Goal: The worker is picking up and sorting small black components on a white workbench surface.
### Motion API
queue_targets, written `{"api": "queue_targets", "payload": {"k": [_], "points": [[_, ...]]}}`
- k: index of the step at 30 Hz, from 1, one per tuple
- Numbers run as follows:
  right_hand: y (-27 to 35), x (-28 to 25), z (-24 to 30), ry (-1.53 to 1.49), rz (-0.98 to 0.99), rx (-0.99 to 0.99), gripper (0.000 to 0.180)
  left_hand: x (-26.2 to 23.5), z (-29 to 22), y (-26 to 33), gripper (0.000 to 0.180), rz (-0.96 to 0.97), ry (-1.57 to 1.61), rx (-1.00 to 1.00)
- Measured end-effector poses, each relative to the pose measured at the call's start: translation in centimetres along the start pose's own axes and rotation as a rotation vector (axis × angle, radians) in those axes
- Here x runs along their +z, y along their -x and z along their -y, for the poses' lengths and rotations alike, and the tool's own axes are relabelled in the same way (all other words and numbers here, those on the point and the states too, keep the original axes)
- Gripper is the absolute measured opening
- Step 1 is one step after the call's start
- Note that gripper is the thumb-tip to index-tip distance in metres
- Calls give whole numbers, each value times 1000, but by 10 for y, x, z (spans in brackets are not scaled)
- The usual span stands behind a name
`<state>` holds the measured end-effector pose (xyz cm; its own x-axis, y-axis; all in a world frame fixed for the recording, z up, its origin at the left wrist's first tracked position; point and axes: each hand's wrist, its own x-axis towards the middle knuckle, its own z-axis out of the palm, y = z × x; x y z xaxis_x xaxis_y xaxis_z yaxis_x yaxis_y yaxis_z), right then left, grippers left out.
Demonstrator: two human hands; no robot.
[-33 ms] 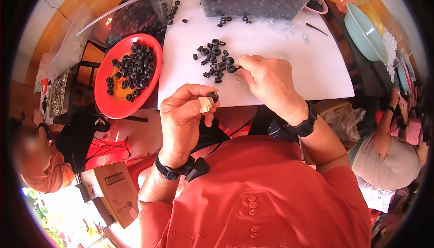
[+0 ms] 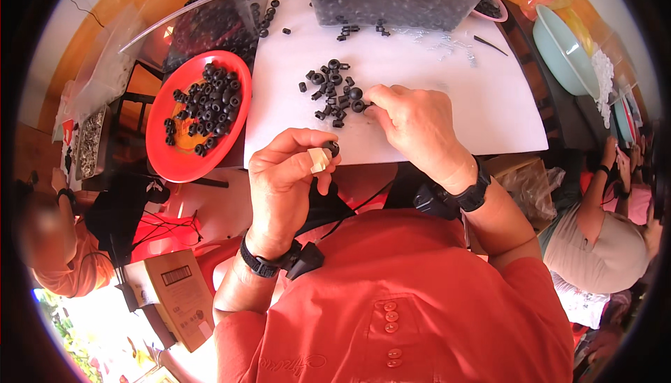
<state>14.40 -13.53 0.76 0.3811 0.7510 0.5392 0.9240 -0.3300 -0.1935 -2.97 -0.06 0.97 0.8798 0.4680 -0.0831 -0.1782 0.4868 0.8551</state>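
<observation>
Between the thumb and fingers of my left hand (image 2: 283,173) is a small round black part (image 2: 331,147), held just off the near edge of the white board (image 2: 419,54). Pale tape (image 2: 319,160) wraps the thumb. My right hand (image 2: 416,121) reaches over the board with thumb and forefinger pinched at the right side of a loose pile of small black parts (image 2: 335,88). What those fingertips hold, if anything, is mostly hidden. The pile mixes round, bead-like pieces with smaller cylindrical ones.
On the left stands a red plate (image 2: 159,138) with many round black parts. Clear bins (image 2: 391,5) of black parts line the back. Small clear pieces (image 2: 451,46) and a thin black tool (image 2: 491,45) lie back right, near a pale green basin (image 2: 565,54). Other people sit on both sides.
</observation>
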Motion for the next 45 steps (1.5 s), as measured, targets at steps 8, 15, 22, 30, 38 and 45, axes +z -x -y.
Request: {"api": "queue_targets", "payload": {"k": [8,15,22,30,38,45], "points": [[0,2,3,82,79,-59,6,3,4,-5,21,31,-3,-22],[1,0,-1,81,78,-137,10,6,6,-6,21,21,-7,18],[7,-27,10,-518,-26,53,14,17,8,-8,21,23,-47,9],[11,-36,12,-680,-54,106,12,30,18,-23,20,100,128,-78],[12,-27,11,-806,-64,113,9,33,23,-23,20,108,73,-99],[12,-29,17,-1128,-24,224,5,33,25,-23,19,108,110,-90]]}}
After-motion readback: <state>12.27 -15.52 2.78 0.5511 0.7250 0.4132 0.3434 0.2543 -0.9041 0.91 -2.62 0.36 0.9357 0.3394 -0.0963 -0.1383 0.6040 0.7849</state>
